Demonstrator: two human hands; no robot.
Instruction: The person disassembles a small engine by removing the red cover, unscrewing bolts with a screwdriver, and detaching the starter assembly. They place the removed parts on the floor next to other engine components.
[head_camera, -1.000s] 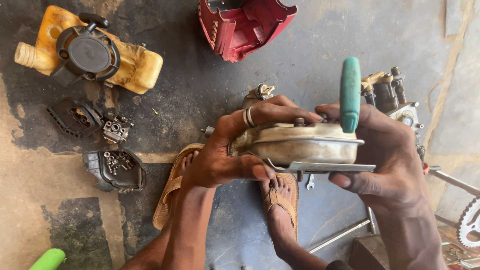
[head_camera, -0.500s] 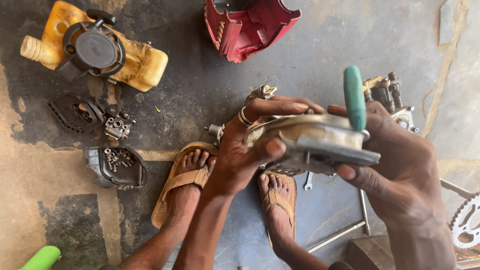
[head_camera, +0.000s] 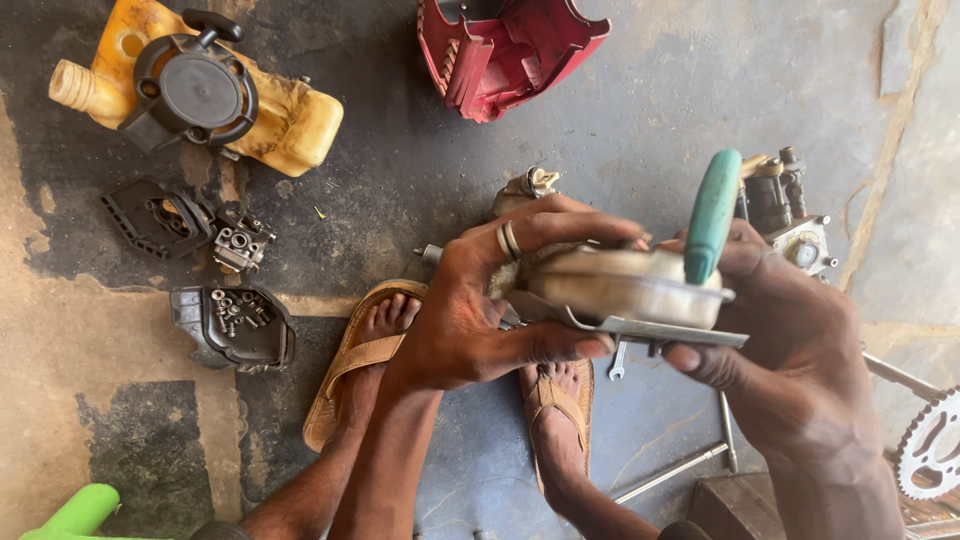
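Observation:
My left hand (head_camera: 490, 300), with rings on one finger, grips the left end of a rounded metal engine part (head_camera: 620, 285) with a flat mounting plate underneath. My right hand (head_camera: 790, 340) supports the part's right end from below and also holds a green-handled screwdriver (head_camera: 712, 215), its handle sticking up above the part. The part is held level above my two sandalled feet (head_camera: 365, 350). The screwdriver's shaft is hidden behind the part.
On the stained concrete floor lie a yellow fuel tank with a black starter cover (head_camera: 195, 95), a red engine cover (head_camera: 505, 50), a black gasket plate (head_camera: 155, 215), a small carburettor (head_camera: 240, 240), a black tray of screws (head_camera: 232, 322), an engine block (head_camera: 785, 205), a sprocket (head_camera: 930, 445).
Both hands have tilted the metal part and brought it back level, shifting it slightly down and right. The grip of each hand is unchanged.

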